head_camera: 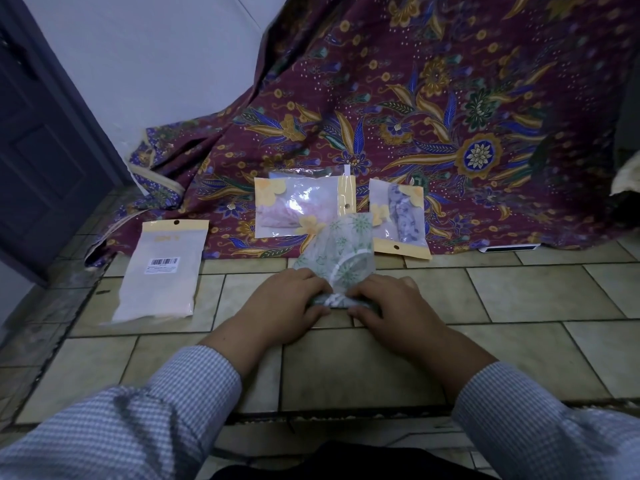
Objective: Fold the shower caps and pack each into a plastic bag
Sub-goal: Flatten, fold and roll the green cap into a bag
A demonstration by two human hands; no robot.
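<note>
head view, lower middle of the frame: both hands sit side by side on the tiled floor [346,368], the left hand [284,299] and the right hand [388,306] each with fingers curled over and pinching the near, rolled edge of a green-patterned shower cap [341,252]. that rolled edge runs between the 2 hands just under the fingertips, while the rest of the cap fans away from them toward the middle of the frame, its far end overlapping the packed bags. by the look of it the fold is under way and not finished, and this cap has not yet gone into a bag. to the left, well apart from the hands, lies a flat plastic bag [162,271] with a barcode label, seemingly empty and likely meant for this cap. farther up, on the patterned cloth [450,116], 2 bags look already packed: a pink-filled bag [294,206] at centre and a blue-filled bag [401,213] just right of it. so about 2 caps seem done and at least 1 is left.
</note>
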